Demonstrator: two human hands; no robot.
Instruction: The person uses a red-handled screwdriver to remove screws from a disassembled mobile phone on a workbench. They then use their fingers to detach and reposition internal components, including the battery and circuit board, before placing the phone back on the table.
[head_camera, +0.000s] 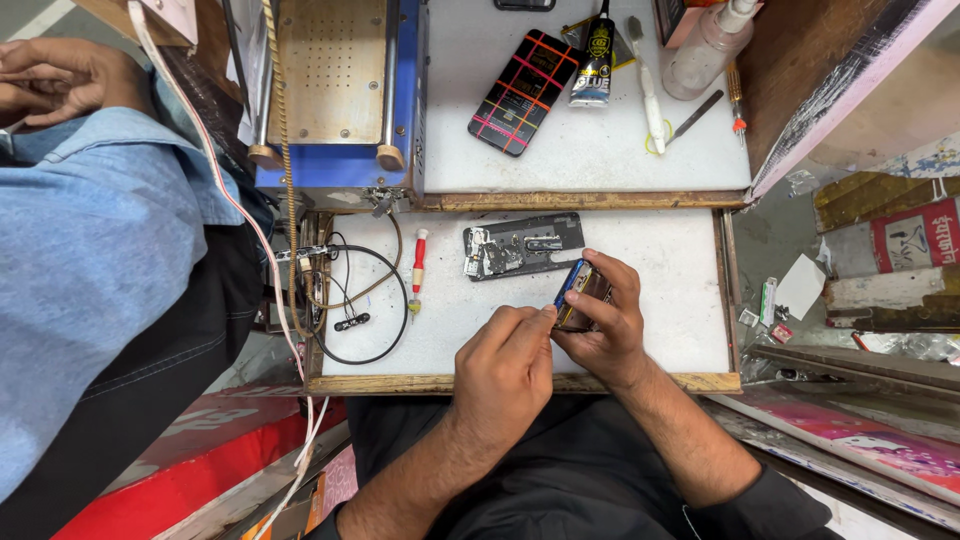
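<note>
Both our hands meet over the near half of the white work mat (680, 330). Our right hand (605, 320) grips a small phone part with a blue edge (578, 293), fingers wrapped around it, while our left hand (505, 365) pinches its lower corner with fingertips. Just beyond, at eleven o'clock, lies an opened phone frame (522, 245). At nine o'clock we see a red-handled screwdriver (419, 268) beside a black cable (360, 300). Farther off, at twelve o'clock, lie a patterned phone cover (525, 92) and a glue tube (596, 55).
</note>
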